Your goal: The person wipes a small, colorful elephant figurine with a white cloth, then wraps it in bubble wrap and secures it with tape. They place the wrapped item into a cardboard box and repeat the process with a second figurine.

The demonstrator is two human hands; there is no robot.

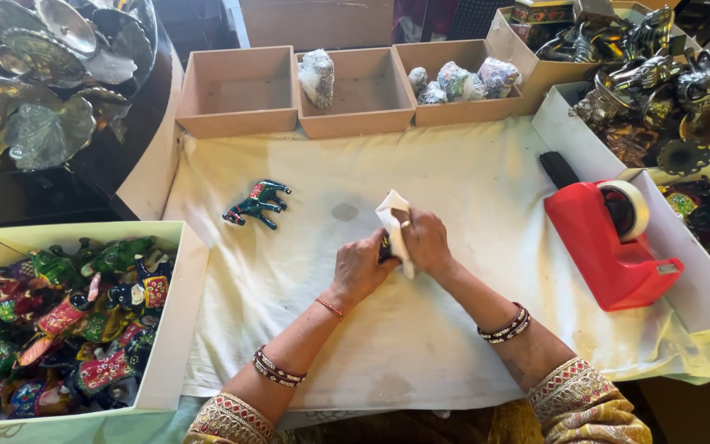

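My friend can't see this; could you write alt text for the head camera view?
Two hands, left and right, wrap a small dark figurine in white paper over a cream cloth. A painted elephant lies nearby, with a red tape dispenser to the right.

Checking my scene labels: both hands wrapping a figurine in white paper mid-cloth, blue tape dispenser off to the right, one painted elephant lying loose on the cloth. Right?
One error: the tape dispenser is red, not blue, as the head view shows. The rest holds: the left hand and right hand wrap a figurine in white paper mid-cloth, and one painted elephant lies loose on the cloth.
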